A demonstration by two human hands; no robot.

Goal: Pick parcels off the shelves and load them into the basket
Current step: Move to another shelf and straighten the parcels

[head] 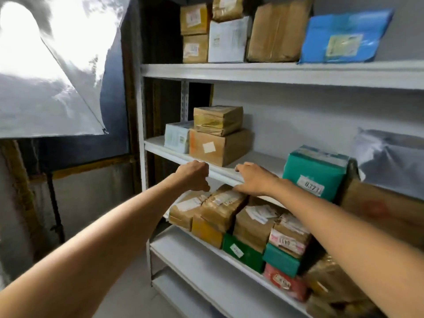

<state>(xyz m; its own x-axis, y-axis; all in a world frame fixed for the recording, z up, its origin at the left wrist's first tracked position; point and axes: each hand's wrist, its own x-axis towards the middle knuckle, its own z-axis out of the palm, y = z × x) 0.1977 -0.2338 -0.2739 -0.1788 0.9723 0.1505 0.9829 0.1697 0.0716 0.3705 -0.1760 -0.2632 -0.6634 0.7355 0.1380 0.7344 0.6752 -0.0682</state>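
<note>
Since the tape-wrapped brown paper parcel (221,208) tops the stack by the lower white shelf's (188,251) left edge, just under the flat-fingered right hand (254,179), the curled, empty left hand (195,174) should be spread and both sides clasped.

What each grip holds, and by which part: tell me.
Nothing is held. The left grip is curled and empty; the right grip lies flat over a brown parcel.

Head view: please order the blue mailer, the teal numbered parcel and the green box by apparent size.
Blue mailer, largest.
Teal numbered parcel, fairly close behind.
Green box, clearly smallest.
</note>
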